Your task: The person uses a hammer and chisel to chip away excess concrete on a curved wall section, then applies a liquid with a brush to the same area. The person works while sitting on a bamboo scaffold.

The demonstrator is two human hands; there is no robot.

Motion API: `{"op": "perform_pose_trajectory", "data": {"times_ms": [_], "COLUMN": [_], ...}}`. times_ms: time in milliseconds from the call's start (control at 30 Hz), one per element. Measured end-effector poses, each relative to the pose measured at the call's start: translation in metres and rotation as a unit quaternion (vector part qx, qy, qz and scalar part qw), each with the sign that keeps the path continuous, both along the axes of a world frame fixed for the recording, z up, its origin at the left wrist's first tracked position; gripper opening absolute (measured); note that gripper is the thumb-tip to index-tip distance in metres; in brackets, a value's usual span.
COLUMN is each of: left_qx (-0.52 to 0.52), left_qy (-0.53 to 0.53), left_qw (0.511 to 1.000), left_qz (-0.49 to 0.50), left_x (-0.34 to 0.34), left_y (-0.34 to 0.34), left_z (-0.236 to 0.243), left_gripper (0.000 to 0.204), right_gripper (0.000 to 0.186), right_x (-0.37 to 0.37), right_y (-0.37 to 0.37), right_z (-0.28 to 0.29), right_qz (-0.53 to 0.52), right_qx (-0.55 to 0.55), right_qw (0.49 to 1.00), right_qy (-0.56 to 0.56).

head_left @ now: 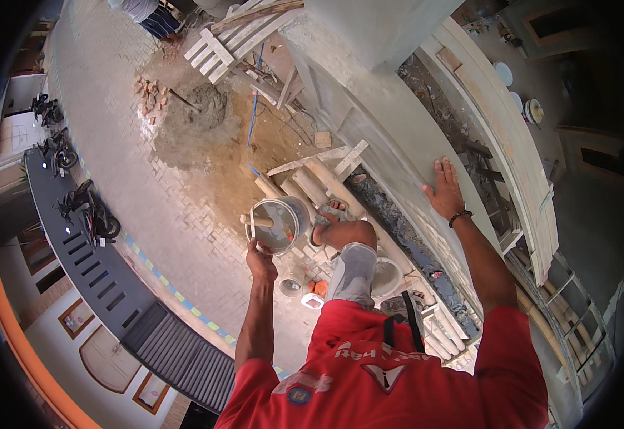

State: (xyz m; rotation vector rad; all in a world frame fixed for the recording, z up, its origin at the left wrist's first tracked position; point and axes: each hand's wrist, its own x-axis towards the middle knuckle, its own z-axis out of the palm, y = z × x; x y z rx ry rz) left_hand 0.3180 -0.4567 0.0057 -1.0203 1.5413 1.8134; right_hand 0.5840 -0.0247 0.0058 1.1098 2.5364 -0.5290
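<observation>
Red shirt fabric (390,372) fills the near edge of the view, worn by a person seen from above who stands high on a scaffold of pale bamboo poles (312,187) against a grey plastered wall (390,154). One bare foot (337,227) rests on the poles, with a grey trouser knee (355,268) below it.

At centre left, the left hand (260,259) is closed around the rim or handle of a round grey metal bucket (278,223); the exact grip is hard to make out. A wooden tool handle (256,221) lies across the bucket's mouth. To the right, the right hand (443,191) lies flat on the wall with fingers spread, clamped on nothing, a dark band on its wrist.

Far below is brick paving (147,186) with a mound of wet grey mortar (208,106), loose red bricks (147,89) and a white wooden pallet (212,51).

Risks, as a judgement: the bucket hangs out over open air, so a slipping grip could drop it onto the ground below, where another person (144,13) stands at the far edge. The bare foot could roll on the round poles.

Counts: two hands, one bucket, one visible foot, one mortar mound, three parked motorbikes (76,193) at left.
</observation>
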Motion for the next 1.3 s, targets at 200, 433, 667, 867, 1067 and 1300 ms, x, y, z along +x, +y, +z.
{"op": "perform_pose_trajectory", "data": {"times_ms": [200,433,667,867,1067,1300], "left_qx": [-0.003,0.014,-0.028,-0.036,-0.038,-0.029], "left_qy": [-0.007,0.018,0.054,0.074,0.077,0.087], "left_qw": [0.996,0.984,0.976,0.964,0.955,0.941], "left_qz": [-0.083,-0.179,-0.207,-0.253,-0.285,-0.325], "left_x": [-0.03,-0.061,-0.075,-0.071,-0.059,-0.039], "left_y": [0.024,0.034,0.05,0.056,0.073,0.093], "left_z": [-0.002,0.033,0.069,0.088,0.105,0.105], "left_gripper": [0.015,0.012,0.019,0.021,0.023,0.023], "right_gripper": [0.076,0.079,0.081,0.081,0.081,0.082], "right_x": [0.006,0.002,-0.003,-0.006,-0.006,-0.007], "right_y": [-0.004,-0.007,-0.01,-0.01,-0.011,-0.011], "right_z": [0.009,0.008,0.011,0.011,0.016,0.016], "right_qz": [0.01,0.007,-0.021,-0.036,-0.051,-0.058], "right_qx": [0.021,0.02,0.015,-0.004,-0.023,-0.027], "right_qw": [0.999,1.0,1.0,0.999,0.998,0.998], "right_qy": [0.022,0.01,-0.013,-0.022,-0.027,-0.011]}}
